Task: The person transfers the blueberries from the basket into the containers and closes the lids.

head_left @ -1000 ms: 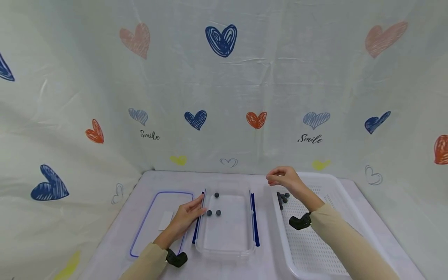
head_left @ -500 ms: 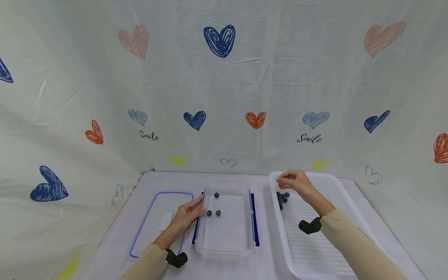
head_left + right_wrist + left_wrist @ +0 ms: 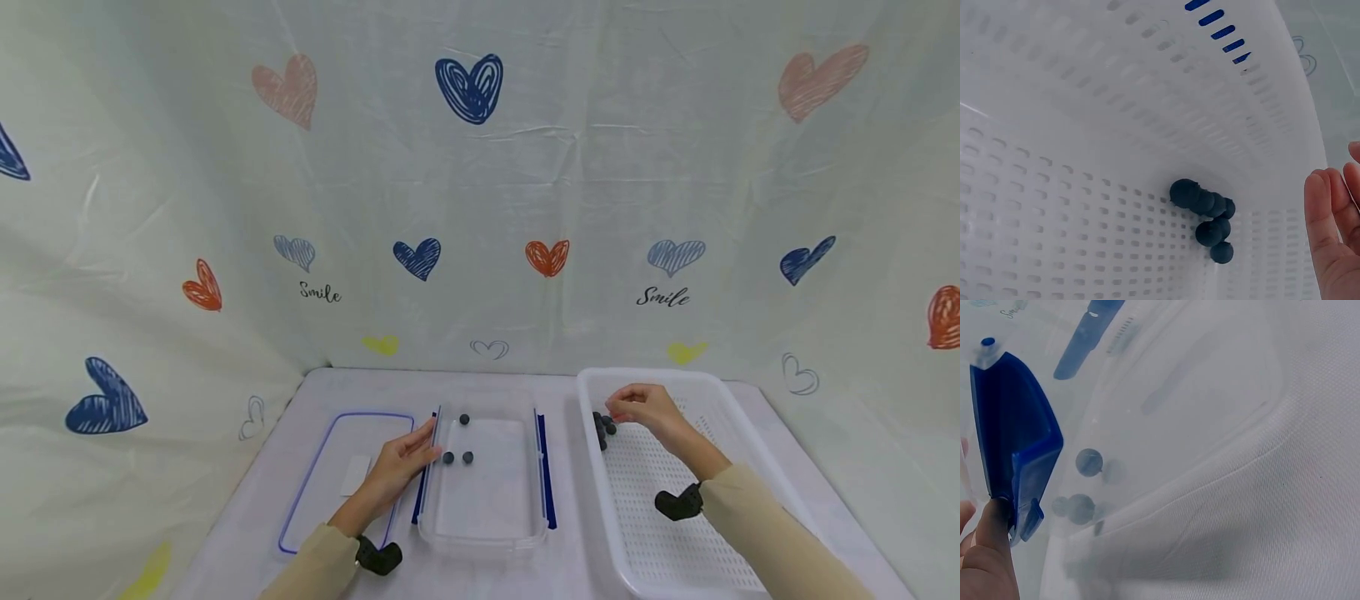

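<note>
A clear plastic food container (image 3: 483, 500) with blue side latches holds a few blueberries (image 3: 468, 457). My left hand (image 3: 397, 471) grips its left side, a fingertip touching the blue latch (image 3: 1038, 434) in the left wrist view. Over the far left part of a white perforated basket (image 3: 701, 508), my right hand (image 3: 651, 410) hovers right by a cluster of dark blueberries (image 3: 602, 429). Its fingers (image 3: 1319, 206) are extended in the right wrist view, with nothing seen between them. Several blueberries (image 3: 1209, 233) lie bunched in that basket's corner.
Left of the container lies a clear lid with a blue rim (image 3: 311, 483), a white label (image 3: 356, 475) on it. A white cloth (image 3: 558, 392) covers the table. Behind hangs a curtain (image 3: 480, 183) printed with hearts.
My right hand has moved right and down, from above the basket's left rim to beside the blueberries in it. The left hand stays on the container.
</note>
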Demonstrator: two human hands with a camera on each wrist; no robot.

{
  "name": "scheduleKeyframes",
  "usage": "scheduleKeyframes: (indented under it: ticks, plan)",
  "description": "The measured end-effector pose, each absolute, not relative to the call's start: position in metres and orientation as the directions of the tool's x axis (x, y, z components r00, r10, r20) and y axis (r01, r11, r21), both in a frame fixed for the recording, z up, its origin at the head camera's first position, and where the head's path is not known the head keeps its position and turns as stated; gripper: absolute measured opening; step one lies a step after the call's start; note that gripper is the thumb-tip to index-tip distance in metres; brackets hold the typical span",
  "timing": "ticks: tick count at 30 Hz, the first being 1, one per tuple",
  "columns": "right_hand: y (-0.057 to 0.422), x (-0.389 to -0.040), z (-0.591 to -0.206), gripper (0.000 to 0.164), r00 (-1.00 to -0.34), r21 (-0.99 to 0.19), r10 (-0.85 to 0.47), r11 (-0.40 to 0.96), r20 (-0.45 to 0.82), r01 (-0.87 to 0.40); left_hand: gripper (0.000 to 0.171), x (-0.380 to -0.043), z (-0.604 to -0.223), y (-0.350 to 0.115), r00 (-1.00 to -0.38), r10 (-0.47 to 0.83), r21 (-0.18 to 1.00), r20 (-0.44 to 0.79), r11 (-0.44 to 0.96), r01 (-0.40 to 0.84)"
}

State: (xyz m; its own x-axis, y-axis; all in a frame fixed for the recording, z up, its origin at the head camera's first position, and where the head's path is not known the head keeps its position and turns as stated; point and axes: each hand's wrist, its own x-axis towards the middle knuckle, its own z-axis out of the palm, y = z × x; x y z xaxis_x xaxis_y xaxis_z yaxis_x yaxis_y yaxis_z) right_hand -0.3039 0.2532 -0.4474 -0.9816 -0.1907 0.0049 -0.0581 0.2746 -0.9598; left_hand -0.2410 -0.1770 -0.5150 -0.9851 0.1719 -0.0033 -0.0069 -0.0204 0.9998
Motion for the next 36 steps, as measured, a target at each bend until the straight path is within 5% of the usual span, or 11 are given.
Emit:
scheduleKeyframes:
  ticks: [36]
  plan:
    - [0.257,-0.295,-0.503,0.019,-0.991,-0.878,-0.131,0.477,-0.025,-0.041,0.06,-0.24,-0.512,-0.173,-0.989,0.139,0.998,-0.05,-0.022,-0.054]
